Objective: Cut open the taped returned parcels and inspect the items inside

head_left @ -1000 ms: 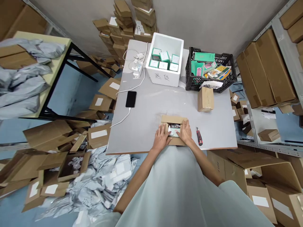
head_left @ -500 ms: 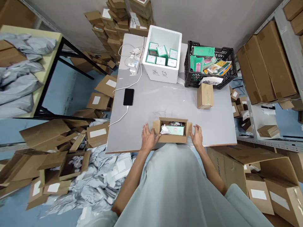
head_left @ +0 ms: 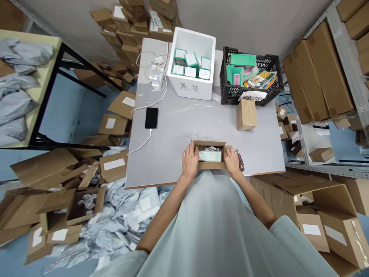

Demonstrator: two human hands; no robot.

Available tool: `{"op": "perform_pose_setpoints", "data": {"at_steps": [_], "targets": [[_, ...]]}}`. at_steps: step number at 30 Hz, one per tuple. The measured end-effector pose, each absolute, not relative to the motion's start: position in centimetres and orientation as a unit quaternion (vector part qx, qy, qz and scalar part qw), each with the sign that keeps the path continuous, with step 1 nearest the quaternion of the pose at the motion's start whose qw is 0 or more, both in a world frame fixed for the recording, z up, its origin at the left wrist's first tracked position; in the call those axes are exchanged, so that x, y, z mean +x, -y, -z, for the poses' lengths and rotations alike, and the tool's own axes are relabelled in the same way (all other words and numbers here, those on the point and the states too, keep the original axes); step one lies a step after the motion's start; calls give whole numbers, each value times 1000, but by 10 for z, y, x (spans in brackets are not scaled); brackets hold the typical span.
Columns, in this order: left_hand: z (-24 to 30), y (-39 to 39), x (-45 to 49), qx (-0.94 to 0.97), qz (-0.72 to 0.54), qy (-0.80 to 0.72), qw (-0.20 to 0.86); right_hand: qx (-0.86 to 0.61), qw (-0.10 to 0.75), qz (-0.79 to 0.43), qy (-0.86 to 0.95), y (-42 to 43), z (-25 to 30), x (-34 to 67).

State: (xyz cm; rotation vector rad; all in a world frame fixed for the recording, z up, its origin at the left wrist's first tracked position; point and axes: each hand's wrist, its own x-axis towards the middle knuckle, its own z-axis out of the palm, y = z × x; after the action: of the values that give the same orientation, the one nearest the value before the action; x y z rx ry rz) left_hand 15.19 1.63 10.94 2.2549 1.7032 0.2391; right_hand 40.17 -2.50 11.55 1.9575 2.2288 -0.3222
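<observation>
A small open cardboard box (head_left: 211, 165) sits at the near edge of the grey table (head_left: 178, 127). Inside lie a mint-green product box (head_left: 211, 156) and crumpled white paper. My left hand (head_left: 190, 163) presses against the box's left side flap, fingers together and curled onto it. My right hand (head_left: 232, 161) does the same on the right flap. A red and black utility knife (head_left: 240, 161) lies just right of my right hand.
On the table stand a black phone (head_left: 151, 117) on a white cable, a white foam box (head_left: 191, 67) of green boxes, a black crate (head_left: 249, 82) and a closed small carton (head_left: 246, 114). Cartons and grey mailers litter the floor at left; shelves with cartons stand at right.
My hands were inside the box, then spread apart to its open side flaps; now they have come in against the flaps and pushed them upright.
</observation>
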Motion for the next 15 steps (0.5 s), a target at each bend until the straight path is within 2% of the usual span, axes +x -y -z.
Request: {"op": "perform_pose_setpoints", "data": {"at_steps": [7,15], "targets": [[-98,-22,126,815,75,-532,218,611,77,196,-763,16,-108,408],[-72,-25,153,817,64,-524,232,579,136,177,-785,12,-104,405]]}}
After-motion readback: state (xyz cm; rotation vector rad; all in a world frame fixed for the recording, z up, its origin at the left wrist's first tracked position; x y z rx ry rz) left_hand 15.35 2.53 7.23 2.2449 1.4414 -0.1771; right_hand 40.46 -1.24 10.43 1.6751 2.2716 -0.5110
